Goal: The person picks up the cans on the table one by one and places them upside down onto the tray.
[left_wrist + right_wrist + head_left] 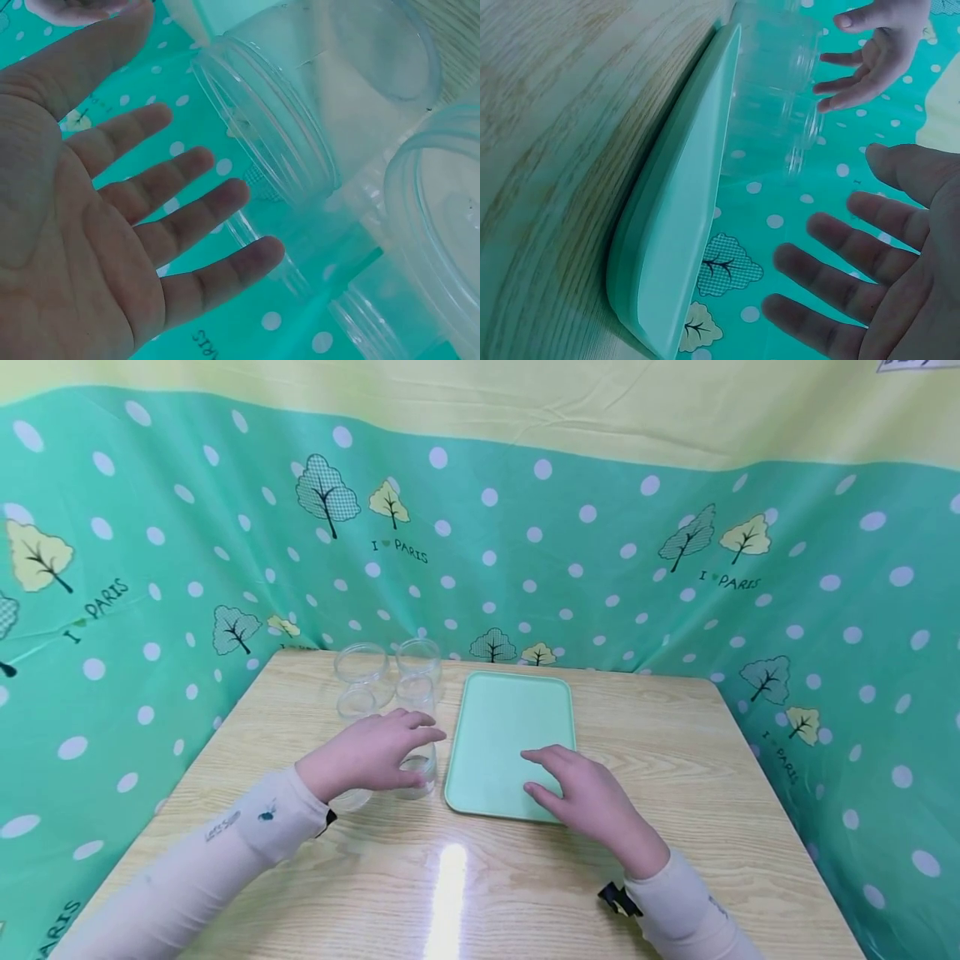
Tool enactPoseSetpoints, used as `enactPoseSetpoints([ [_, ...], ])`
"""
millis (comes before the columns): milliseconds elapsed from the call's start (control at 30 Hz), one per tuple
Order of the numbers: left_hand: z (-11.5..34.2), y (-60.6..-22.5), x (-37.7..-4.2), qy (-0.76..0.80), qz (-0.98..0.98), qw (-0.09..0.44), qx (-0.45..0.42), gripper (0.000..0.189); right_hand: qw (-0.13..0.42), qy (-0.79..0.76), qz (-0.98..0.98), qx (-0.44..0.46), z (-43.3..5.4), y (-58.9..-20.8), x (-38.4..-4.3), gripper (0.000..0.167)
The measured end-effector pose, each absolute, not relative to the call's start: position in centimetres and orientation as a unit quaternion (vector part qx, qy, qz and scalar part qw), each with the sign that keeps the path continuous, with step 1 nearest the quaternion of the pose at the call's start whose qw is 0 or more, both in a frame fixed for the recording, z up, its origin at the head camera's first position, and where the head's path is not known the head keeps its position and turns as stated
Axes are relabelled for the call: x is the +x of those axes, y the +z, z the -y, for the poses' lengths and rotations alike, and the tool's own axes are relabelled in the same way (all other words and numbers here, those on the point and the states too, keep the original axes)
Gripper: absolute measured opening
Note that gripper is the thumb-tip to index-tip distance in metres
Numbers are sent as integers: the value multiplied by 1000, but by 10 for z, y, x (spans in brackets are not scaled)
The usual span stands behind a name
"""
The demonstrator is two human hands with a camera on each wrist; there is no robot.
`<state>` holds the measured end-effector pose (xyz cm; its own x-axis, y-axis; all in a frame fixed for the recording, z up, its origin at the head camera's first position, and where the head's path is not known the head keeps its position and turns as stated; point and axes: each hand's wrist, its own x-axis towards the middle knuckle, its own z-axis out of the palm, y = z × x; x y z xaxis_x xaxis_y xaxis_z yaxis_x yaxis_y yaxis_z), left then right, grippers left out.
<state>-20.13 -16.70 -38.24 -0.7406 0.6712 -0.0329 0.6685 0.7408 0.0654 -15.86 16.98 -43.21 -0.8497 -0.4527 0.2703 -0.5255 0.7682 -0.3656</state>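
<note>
My left hand (pixel 375 753) hovers over the nearer clear plastic jars, its fingers spread and nothing in its grasp. One open-topped jar (pixel 417 781) stands just beneath its thumb. In the left wrist view a jar (pixel 262 127) with a threaded rim lies beyond the fingertips, apart from the palm. My right hand (pixel 588 793) is held above the right side of a light green tray (pixel 502 743), fingers loosely extended and holding nothing. From the right wrist view, a gap separates the fingers from the tray (pixel 679 210).
Behind the left hand stand more clear jars: a wide one (pixel 362 664), another (pixel 418 653) beside it, and smaller-looking ones in front. The wooden table (pixel 645 727) meets a green dotted curtain (pixel 517 552) at the back and sides.
</note>
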Motion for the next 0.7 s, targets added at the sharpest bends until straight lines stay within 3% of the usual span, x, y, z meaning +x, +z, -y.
enactPoseSetpoints([
  [700,160,-380,-214,0,-920,91,381,66,105,187,937,276,-170,-435,-161,44],
])
